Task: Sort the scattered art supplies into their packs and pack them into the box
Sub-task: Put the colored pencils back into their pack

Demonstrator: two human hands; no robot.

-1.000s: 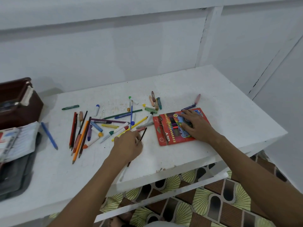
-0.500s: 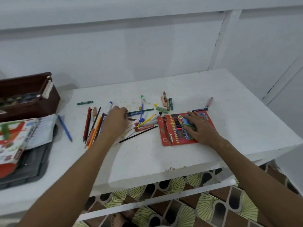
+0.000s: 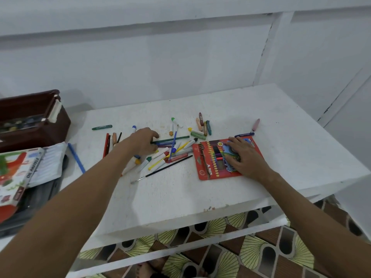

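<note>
**Two hands on the worktop: left at the loose pile, right on the red pack**

Two hands work over the white worktop [image 3: 230,189]. The left hand [image 3: 143,141] reaches into the scattered supplies with its fingers curled down over the near end of a green pencil [image 3: 172,139]. Whether the fingers actually grip the pencil cannot be told. The pencil's long axis runs left to right, with its far end pointing right and slightly away from the person.

The right hand [image 3: 244,156] lies flat with fingers spread and straight, pressing on the red coloured-pencil pack [image 3: 208,163]. The pack lies flat at the right of the pile. Its long axis runs away from the person, tilted a little to the left at the far end. The pencils inside lie parallel to that axis.

A thin black paintbrush [image 3: 162,169] lies in front of the pile, on a diagonal from near-left to far-right. A group of red and brown pencils [image 3: 109,143] lies at the left of the pile, pointing away from the person. A single blue pencil [image 3: 76,157] lies further left. Short crayons [image 3: 203,125] lie behind the pile.

A brown box [image 3: 38,121] stands at the far left. An oil pastels pack [image 3: 22,173] lies in front of it.
</note>
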